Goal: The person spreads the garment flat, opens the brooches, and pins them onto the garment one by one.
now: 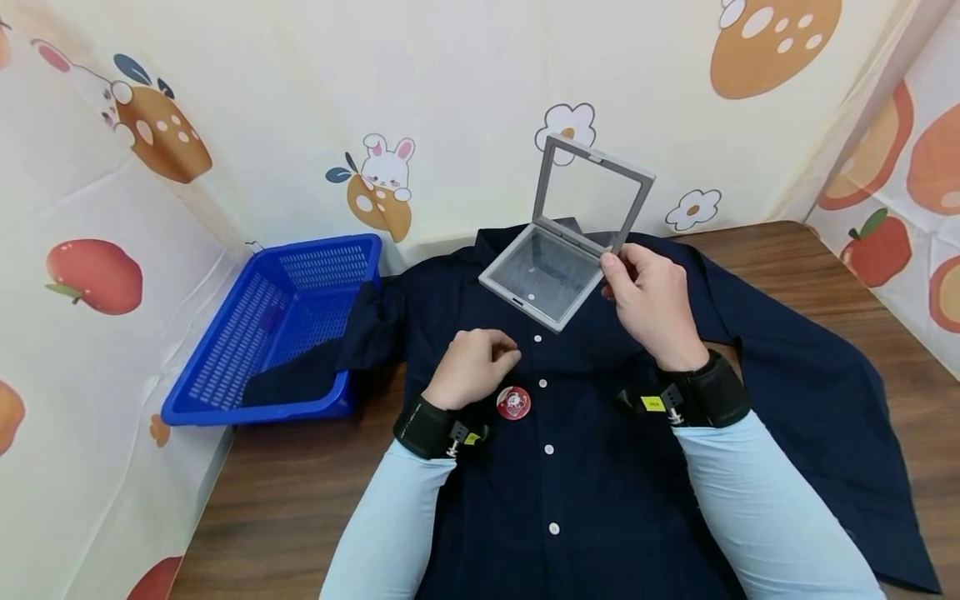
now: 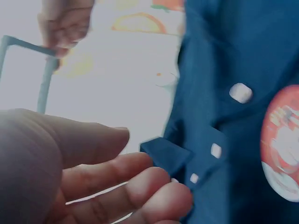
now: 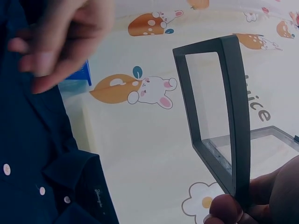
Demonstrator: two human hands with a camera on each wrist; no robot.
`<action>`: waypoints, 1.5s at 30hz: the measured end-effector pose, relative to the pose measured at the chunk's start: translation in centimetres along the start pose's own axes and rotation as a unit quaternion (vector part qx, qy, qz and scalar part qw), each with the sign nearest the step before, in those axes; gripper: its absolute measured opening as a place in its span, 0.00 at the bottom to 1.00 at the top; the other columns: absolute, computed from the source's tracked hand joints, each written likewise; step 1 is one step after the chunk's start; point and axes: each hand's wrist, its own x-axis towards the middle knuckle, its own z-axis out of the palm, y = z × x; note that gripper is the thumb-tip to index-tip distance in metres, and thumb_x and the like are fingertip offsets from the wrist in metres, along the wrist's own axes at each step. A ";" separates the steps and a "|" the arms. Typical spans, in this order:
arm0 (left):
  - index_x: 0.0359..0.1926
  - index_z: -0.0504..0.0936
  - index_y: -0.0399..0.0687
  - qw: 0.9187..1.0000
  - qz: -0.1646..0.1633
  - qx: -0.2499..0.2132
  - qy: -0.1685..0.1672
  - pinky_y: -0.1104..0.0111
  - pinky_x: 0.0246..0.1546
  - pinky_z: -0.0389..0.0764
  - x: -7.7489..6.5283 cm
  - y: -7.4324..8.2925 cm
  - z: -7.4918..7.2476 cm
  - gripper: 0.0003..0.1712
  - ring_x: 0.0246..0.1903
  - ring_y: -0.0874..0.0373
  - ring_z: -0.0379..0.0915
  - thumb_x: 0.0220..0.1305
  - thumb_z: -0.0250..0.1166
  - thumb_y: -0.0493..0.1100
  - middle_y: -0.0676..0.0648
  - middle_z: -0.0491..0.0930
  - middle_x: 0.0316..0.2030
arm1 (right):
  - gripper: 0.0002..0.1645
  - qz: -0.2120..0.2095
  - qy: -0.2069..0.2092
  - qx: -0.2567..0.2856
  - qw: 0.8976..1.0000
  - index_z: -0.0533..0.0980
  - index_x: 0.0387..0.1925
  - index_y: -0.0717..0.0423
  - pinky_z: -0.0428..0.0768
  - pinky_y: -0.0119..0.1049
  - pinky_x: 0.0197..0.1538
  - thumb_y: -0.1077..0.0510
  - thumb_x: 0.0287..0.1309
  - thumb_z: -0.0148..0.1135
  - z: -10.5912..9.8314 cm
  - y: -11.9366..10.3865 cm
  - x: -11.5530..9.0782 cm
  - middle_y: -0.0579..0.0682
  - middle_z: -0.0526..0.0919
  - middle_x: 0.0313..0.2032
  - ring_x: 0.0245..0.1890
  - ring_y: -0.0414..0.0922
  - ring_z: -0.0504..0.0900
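My right hand (image 1: 660, 300) pinches a hinged display case (image 1: 542, 271) near its hinge corner. The case has a grey frame and clear film panels, and its two halves stand apart with one tipped upward. In the right wrist view the frame (image 3: 238, 121) rises above the thumb and fingertips. Over the dark navy shirt (image 1: 600, 492) hovers my left hand (image 1: 472, 367), fingers loosely bent and nothing between them. Just below it lies a round red badge (image 1: 513, 402) with a white cartoon figure, on the shirt front beside the white buttons.
A blue perforated basket (image 1: 262, 414) stands to the left, with one shirt sleeve (image 1: 300, 375) draped into it. The other sleeve (image 1: 825, 400) spreads right across the wooden table (image 1: 285, 500). Behind hangs a printed cloth (image 1: 480, 100) with rabbits and fruit.
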 end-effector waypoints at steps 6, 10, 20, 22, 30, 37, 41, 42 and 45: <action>0.45 0.84 0.45 0.989 0.026 -0.144 0.034 0.68 0.26 0.76 -0.2 1.0 -2.3 0.11 0.25 0.60 0.78 0.66 0.63 0.44 0.53 0.82 0.28 | 0.19 0.008 0.000 -0.003 1.000 0.79 0.35 0.60 0.70 0.32 0.29 0.50 0.71 0.50 0.0 0.2 0.2 0.53 0.81 0.25 0.28 0.45 0.79; 0.49 0.82 0.44 0.968 0.028 -0.247 0.023 0.65 0.30 0.80 -0.5 1.8 -3.4 0.15 0.29 0.56 0.81 0.69 0.59 0.48 0.50 0.83 0.33 | 0.19 0.012 -0.003 -0.008 1.000 0.79 0.35 0.60 0.70 0.33 0.29 0.50 0.71 0.50 0.2 0.3 0.1 0.53 0.81 0.25 0.28 0.45 0.80; 0.45 0.80 0.36 0.907 -0.004 -0.420 0.038 0.64 0.33 0.82 -0.5 3.0 -4.0 0.21 0.30 0.51 0.82 0.74 0.51 0.51 0.38 0.82 0.35 | 0.19 -0.001 -0.013 0.001 1.000 0.79 0.36 0.59 0.70 0.31 0.28 0.50 0.71 0.50 0.6 0.1 0.0 0.52 0.81 0.25 0.27 0.43 0.79; 0.47 0.79 0.35 0.882 -0.017 -0.469 0.041 0.66 0.33 0.82 -0.4 3.0 -3.9 0.19 0.31 0.52 0.82 0.73 0.53 0.48 0.37 0.82 0.36 | 0.18 -0.011 -0.019 0.002 1.000 0.80 0.36 0.59 0.71 0.31 0.28 0.50 0.71 0.51 0.8 0.1 0.0 0.51 0.81 0.24 0.27 0.43 0.79; 0.50 0.76 0.33 0.818 -0.042 -0.568 0.083 0.70 0.34 0.82 -0.7 3.2 -4.1 0.15 0.30 0.57 0.82 0.72 0.55 0.41 0.40 0.84 0.36 | 0.16 -0.018 -0.076 -0.012 0.997 0.80 0.39 0.55 0.72 0.34 0.29 0.49 0.70 0.52 1.2 -0.4 -0.1 0.47 0.81 0.25 0.27 0.41 0.80; 0.50 0.74 0.30 0.811 -0.055 -0.576 0.087 0.70 0.36 0.82 -1.1 3.2 -4.1 0.14 0.30 0.58 0.82 0.73 0.53 0.38 0.39 0.83 0.36 | 0.21 0.007 -0.110 -0.017 0.994 0.79 0.48 0.55 0.71 0.39 0.31 0.45 0.70 0.51 1.0 -0.5 -0.4 0.49 0.82 0.28 0.29 0.42 0.79; 0.50 0.74 0.30 0.812 -0.060 -0.574 0.086 0.70 0.35 0.82 -1.2 3.1 -4.0 0.14 0.29 0.58 0.81 0.73 0.52 0.38 0.41 0.83 0.36 | 0.25 0.016 -0.129 -0.022 0.991 0.79 0.51 0.56 0.71 0.41 0.34 0.42 0.70 0.49 0.9 -0.5 -0.4 0.51 0.83 0.29 0.31 0.44 0.79; 0.50 0.74 0.29 0.812 -0.060 -0.574 0.087 0.70 0.35 0.82 -1.3 3.0 -4.0 0.14 0.29 0.59 0.81 0.73 0.52 0.38 0.41 0.83 0.35 | 0.26 0.018 -0.134 -0.024 0.991 0.78 0.52 0.56 0.71 0.41 0.34 0.41 0.70 0.48 0.8 -0.5 -0.4 0.52 0.83 0.30 0.31 0.45 0.79; 0.49 0.74 0.28 0.815 -0.062 -0.570 0.089 0.70 0.35 0.82 -1.4 2.9 -4.0 0.14 0.28 0.59 0.81 0.73 0.52 0.38 0.41 0.83 0.34 | 0.27 0.021 -0.128 -0.024 0.991 0.77 0.53 0.55 0.70 0.41 0.35 0.40 0.70 0.48 0.5 -0.5 -0.3 0.52 0.82 0.31 0.32 0.45 0.78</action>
